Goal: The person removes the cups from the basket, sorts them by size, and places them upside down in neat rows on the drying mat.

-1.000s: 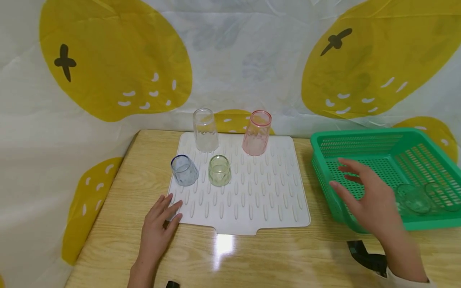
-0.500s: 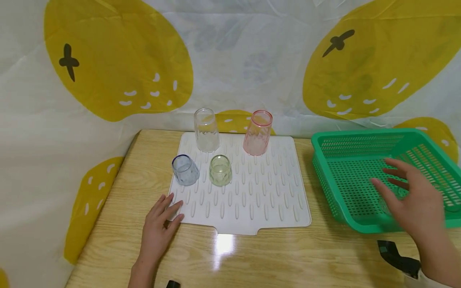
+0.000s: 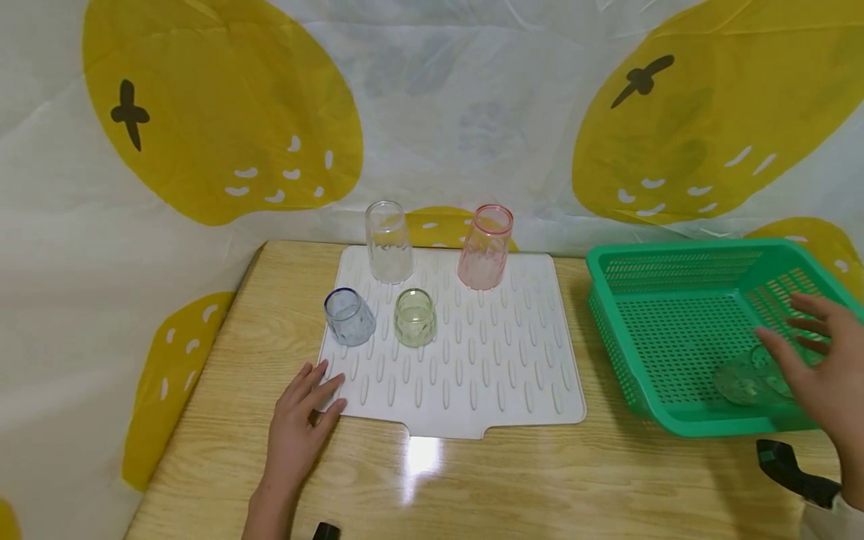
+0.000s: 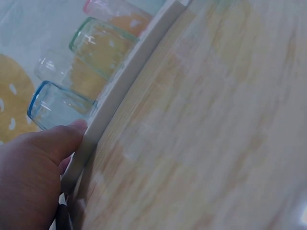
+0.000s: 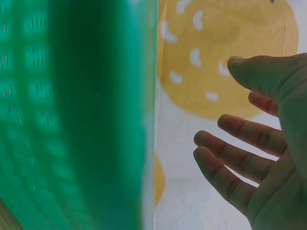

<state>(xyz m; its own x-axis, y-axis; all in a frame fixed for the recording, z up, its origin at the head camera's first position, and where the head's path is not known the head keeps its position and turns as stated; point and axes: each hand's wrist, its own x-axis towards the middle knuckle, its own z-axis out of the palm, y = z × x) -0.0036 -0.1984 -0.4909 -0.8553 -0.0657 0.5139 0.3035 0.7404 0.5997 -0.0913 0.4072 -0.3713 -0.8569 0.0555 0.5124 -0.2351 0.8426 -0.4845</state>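
My left hand (image 3: pixel 297 420) rests at the left front corner of a white ribbed draining mat (image 3: pixel 499 375), fingers loosely spread. In the left wrist view its thumb (image 4: pixel 72 136) touches the mat's edge. On the mat stand a blue-rimmed glass (image 3: pixel 350 319), a green glass (image 3: pixel 415 319), a taller clear glass (image 3: pixel 390 244) and a taller pink-rimmed glass (image 3: pixel 486 247). My right hand (image 3: pixel 826 367) hovers over the right side of a green plastic basket (image 3: pixel 675 429), fingers apart and holding nothing. Clear glassware (image 3: pixel 739 382) lies in the basket, partly hidden by this hand.
A wood-grain table (image 3: pixel 540 480) carries the mat and basket. Behind them hangs a white cloth (image 3: pixel 466 97) with large yellow fruit prints. In the right wrist view the basket's green wall (image 5: pixel 96 96) stands beside the hand.
My right hand has moved rightward, from over the basket's left side to over its right side. My left hand and the glasses on the mat stay where they were.
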